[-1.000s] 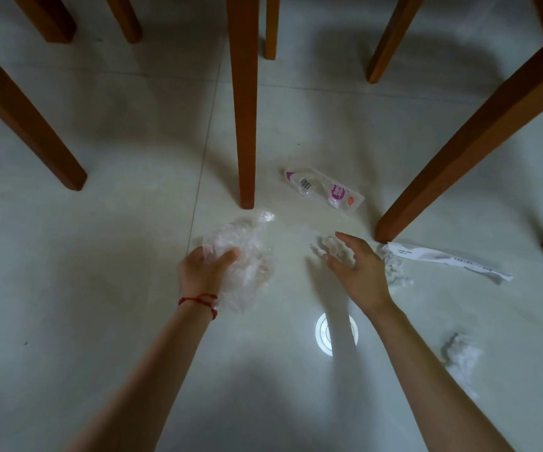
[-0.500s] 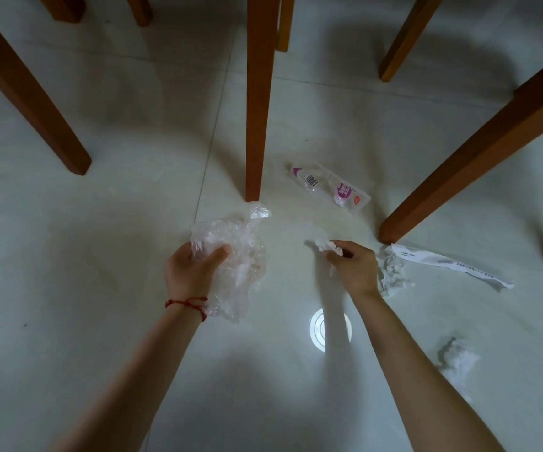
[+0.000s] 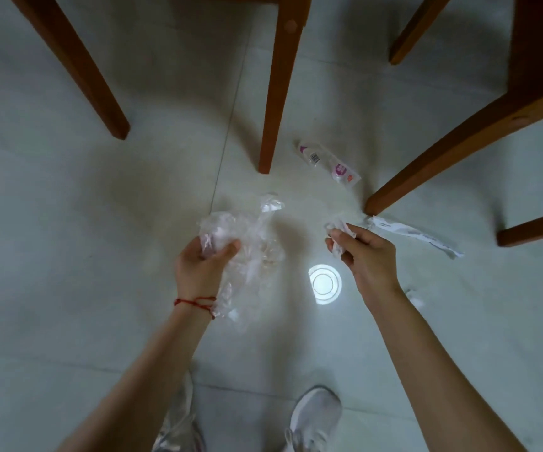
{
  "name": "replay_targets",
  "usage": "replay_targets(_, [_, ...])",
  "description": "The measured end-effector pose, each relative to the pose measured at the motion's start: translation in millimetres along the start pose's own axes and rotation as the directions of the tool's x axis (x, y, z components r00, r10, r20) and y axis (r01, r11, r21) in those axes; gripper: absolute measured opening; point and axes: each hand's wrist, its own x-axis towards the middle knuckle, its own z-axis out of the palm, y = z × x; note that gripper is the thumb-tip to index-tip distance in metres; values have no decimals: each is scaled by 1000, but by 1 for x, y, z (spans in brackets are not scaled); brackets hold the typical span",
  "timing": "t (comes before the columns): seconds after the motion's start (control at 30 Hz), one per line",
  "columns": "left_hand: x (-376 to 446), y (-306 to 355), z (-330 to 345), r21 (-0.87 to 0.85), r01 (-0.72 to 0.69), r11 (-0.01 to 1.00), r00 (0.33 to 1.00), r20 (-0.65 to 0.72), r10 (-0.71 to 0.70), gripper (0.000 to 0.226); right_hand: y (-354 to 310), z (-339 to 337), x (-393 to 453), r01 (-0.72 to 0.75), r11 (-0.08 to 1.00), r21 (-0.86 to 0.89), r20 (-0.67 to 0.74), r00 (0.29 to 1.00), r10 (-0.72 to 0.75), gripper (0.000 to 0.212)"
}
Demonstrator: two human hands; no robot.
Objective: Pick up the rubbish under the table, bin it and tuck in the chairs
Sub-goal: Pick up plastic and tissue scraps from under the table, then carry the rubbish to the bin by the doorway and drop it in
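My left hand point(image 3: 203, 267) grips a crumpled clear plastic bag point(image 3: 250, 236) above the pale tiled floor. My right hand point(image 3: 366, 256) pinches a small white crumpled tissue point(image 3: 337, 227) lifted off the floor. A long white paper strip point(image 3: 413, 234) lies on the floor just right of that hand. A clear plastic wrapper with pink print point(image 3: 329, 163) lies farther back between two wooden legs. A scrap of white tissue point(image 3: 415, 298) peeks out behind my right forearm.
Brown wooden chair and table legs stand around the rubbish: one at left point(image 3: 77, 66), one in the middle point(image 3: 280, 93), one slanting at right point(image 3: 459, 151). A bright round light reflection point(image 3: 324, 283) shines on the floor. My grey shoes point(image 3: 316, 415) are at the bottom.
My right hand closed on the small tissue and lifted it off the floor. Both hands rose and drew back; the view pulled away, showing my shoes.
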Motion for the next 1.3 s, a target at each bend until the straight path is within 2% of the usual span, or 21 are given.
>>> replay_targets(0.1, [-28,32,-25,5,-2,1000,1000,-1,2,44,-35,2,-41,18,1000,-21,13,1000,-18,8])
replay_targets(0.4, [-105,170,-105,-36,-19,999,1000,-3,19,28,-154,16,-168,50,997,51,0,999,-50,11])
replay_targets(0.6, [-156,259,-148,-51,-27,998,999,-25,25,42,-226,27,-251,47,995,84,-4,999,-47,12])
replay_targets(0.8, [-211,339,-187,-114,1,994,1000,-13,-3,33,-290,40,-327,14,992,123,-14,1000,-12,10])
replay_targets(0.93, [-237,379,-216,-163,-24,986,1000,-10,22,36,-326,50,-369,29,988,154,-3,1000,-29,9])
replay_targets(1.07, [-257,407,-252,-171,-66,983,997,-59,57,53,-352,63,-405,32,990,140,12,999,-34,11])
replay_targets(1.3, [-275,431,-309,-220,-57,974,994,-108,34,53,-383,89,-449,54,997,59,26,998,-56,30])
